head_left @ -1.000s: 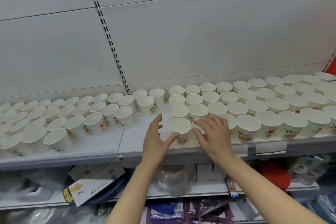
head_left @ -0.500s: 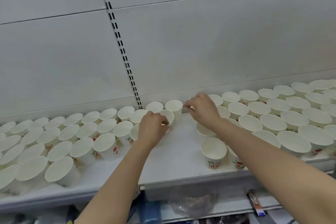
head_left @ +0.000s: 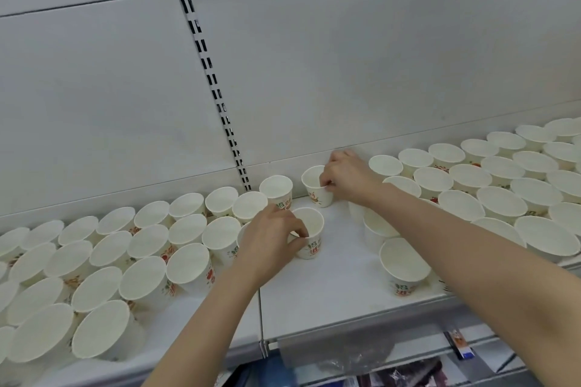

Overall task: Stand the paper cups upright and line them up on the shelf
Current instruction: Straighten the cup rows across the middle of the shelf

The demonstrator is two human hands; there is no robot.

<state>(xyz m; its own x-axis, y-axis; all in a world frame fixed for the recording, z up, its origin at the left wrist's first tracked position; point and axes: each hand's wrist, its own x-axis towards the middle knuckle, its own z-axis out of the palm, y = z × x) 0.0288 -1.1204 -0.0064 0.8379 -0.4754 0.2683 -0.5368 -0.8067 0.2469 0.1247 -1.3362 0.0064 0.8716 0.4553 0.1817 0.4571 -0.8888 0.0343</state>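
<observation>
Several white paper cups with red and green print stand upright in rows on the white shelf [head_left: 314,298]. My left hand [head_left: 270,237] grips one upright cup [head_left: 311,232] by its rim and side, near the middle of the shelf. My right hand [head_left: 345,177] pinches the rim of another upright cup [head_left: 316,187] close to the back wall. A single cup [head_left: 404,264] stands apart near the front edge, under my right forearm. Between the left block and the right block of cups lies a bare strip of shelf.
A slotted metal upright [head_left: 213,85] runs down the white back panel behind the cups. Below the front edge, a lower shelf holds a clear plastic bag [head_left: 345,358] and packaged goods [head_left: 460,344]. A seam [head_left: 260,317] divides the two shelf boards.
Both hands left the front cups and reached deeper. My left hand now holds a cup in the middle gap; my right hand has taken a cup at the back wall.
</observation>
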